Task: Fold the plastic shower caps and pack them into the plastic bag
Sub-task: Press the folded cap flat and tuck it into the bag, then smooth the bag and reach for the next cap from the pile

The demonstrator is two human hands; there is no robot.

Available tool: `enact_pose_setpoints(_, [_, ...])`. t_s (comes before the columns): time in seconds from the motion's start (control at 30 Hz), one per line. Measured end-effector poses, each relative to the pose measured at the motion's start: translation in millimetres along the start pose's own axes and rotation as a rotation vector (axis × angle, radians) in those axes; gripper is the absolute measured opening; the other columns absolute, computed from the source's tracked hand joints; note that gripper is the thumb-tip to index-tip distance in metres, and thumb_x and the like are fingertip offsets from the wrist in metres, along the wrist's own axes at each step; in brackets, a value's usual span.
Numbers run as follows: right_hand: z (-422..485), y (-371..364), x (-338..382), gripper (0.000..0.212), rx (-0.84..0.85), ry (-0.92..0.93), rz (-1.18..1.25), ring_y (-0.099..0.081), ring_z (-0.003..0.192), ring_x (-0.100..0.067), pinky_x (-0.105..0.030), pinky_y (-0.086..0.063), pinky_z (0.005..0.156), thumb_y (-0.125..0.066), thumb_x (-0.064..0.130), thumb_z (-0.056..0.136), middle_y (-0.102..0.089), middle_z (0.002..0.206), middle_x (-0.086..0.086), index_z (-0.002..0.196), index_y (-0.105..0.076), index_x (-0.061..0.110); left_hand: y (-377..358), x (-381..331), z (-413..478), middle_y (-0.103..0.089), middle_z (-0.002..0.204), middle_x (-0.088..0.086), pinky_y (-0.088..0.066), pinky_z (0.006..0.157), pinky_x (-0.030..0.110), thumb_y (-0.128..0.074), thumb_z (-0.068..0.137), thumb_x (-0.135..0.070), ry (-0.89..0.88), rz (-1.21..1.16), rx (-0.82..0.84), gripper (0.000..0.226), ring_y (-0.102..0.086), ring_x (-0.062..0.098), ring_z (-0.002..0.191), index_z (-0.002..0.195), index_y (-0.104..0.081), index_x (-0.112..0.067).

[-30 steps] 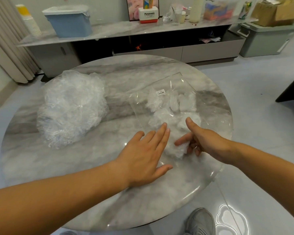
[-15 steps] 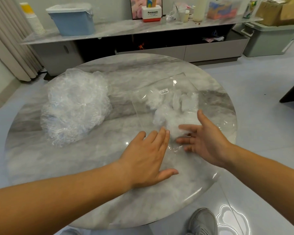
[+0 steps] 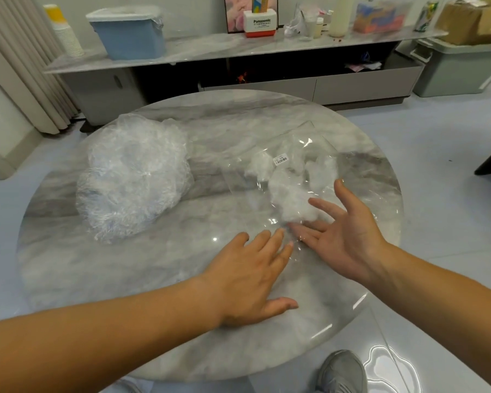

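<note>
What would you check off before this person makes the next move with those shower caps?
1. Right hand free, fingers straight, holding nothing: ok.
2. Left hand lies flat at the near end of the plastic bag: ok.
3. Folded caps sit inside the bag: ok.
4. Pile of loose shower caps waits on the table, left of the bag: ok.
5. Bag mouth open wide enough: cannot tell, the film is clear.
</note>
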State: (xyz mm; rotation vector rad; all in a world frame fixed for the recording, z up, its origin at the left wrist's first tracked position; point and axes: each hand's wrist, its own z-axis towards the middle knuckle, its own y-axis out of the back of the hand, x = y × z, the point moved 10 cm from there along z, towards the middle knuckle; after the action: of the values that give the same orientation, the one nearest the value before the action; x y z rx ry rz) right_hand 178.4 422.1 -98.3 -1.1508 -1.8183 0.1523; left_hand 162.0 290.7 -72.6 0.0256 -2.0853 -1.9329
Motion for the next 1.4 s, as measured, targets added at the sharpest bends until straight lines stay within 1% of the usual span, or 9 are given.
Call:
enact_pose_setpoints(0.17, [-21,29,0,0.068,-0.160,-0.001,-0.140,-0.061,0.117,-0.047,-0.050,-0.051,0.102,-0.066,0.052,0.092,-0.051,0.130,-0.032,0.133,-0.049,0.001,-18,0,-3,0.007,0.168,0.014,-0.018,0.122,0.047,-0.014,0.094,-0.077,-0.031,-0.112,0.184,0.086,0.004,0.029,0.156,0.162,-0.005,-0.025])
enact_pose_setpoints(0.37, [-33,37,3,0.048,-0.231,-0.011,-0.364,-0.065,0.110,-0.042,-0.050,-0.051,0.103,-0.059,0.038,0.101,-0.060,0.124,-0.030,0.130,-0.045,0.003,-29,4,-11,0.007,0.169,0.009,-0.007,0.125,0.042,-0.017,0.093,-0.078,0.037,-0.220,0.297,0.084,0.009,0.023,0.156,0.161,-0.004,-0.030])
enact_pose_setpoints(0.53, [-35,20,20,0.042,-0.249,-0.072,-0.843,-0.065,0.060,-0.025,-0.031,-0.046,0.055,-0.059,0.043,0.099,-0.072,0.086,-0.019,0.111,-0.055,0.003,-23,17,-15,0.012,0.169,0.006,-0.003,0.126,0.037,-0.021,0.096,-0.074,0.095,-0.319,0.278,0.079,0.013,0.019,0.155,0.161,-0.005,-0.031])
enact_pose_setpoints(0.63, [-41,1,34,0.046,-0.182,-0.047,-1.150,-0.053,0.044,-0.018,-0.025,-0.034,0.047,-0.053,0.050,0.100,-0.067,0.061,-0.008,0.090,-0.063,0.006,-13,33,-20,0.000,0.170,0.004,-0.010,0.125,0.036,-0.023,0.097,-0.071,0.123,-0.371,0.180,0.078,0.001,0.017,0.156,0.161,-0.007,-0.029])
enact_pose_setpoints(0.8, [-42,-65,24,0.043,0.034,0.202,-1.209,-0.061,0.057,-0.018,-0.032,-0.047,0.056,-0.050,0.043,0.102,-0.069,0.068,-0.006,0.089,-0.066,0.005,3,97,-46,-0.017,0.167,0.008,-0.016,0.124,0.036,-0.027,0.100,-0.064,0.378,-0.414,0.053,0.068,-0.016,0.021,0.153,0.154,-0.031,-0.024])
enact_pose_setpoints(0.97, [-28,-131,-20,0.039,0.278,0.283,-1.334,-0.069,0.085,-0.017,-0.032,-0.056,0.078,-0.047,0.047,0.102,-0.073,0.094,-0.001,0.096,-0.071,0.017,-25,178,-107,0.005,0.169,0.010,-0.003,0.126,0.040,-0.023,0.102,-0.063,0.700,-0.399,0.135,0.064,0.006,0.024,0.156,0.151,-0.042,-0.027])
enact_pose_setpoints(1.1, [-18,-173,-51,0.039,0.416,0.303,-1.440,-0.067,0.094,-0.014,-0.029,-0.054,0.085,-0.044,0.050,0.102,-0.071,0.101,0.006,0.100,-0.070,0.021,-49,188,-135,0.002,0.169,0.008,-0.005,0.126,0.039,-0.023,0.101,-0.064,0.689,-0.397,0.234,0.070,0.002,0.023,0.156,0.153,-0.038,-0.020])
enact_pose_setpoints(1.27, [0,-200,-74,0.065,0.475,0.353,-1.570,-0.063,0.103,-0.033,-0.049,-0.052,0.093,-0.040,0.063,0.096,-0.067,0.113,-0.016,0.106,-0.064,0.004,-55,200,-152,-0.028,0.162,0.006,-0.022,0.122,0.037,-0.022,0.095,-0.069,0.663,-0.417,0.179,0.082,-0.025,0.022,0.149,0.154,-0.033,-0.013])
enact_pose_setpoints(1.4, [5,-218,-69,0.043,0.431,0.573,-1.601,-0.057,0.083,-0.020,-0.038,-0.047,0.080,-0.043,0.046,0.103,-0.059,0.092,-0.007,0.086,-0.060,0.011,-35,189,-158,-0.040,0.154,0.003,-0.027,0.117,0.035,-0.006,0.084,-0.069,0.546,-0.368,0.064,0.092,-0.036,0.021,0.141,0.149,-0.040,-0.012])
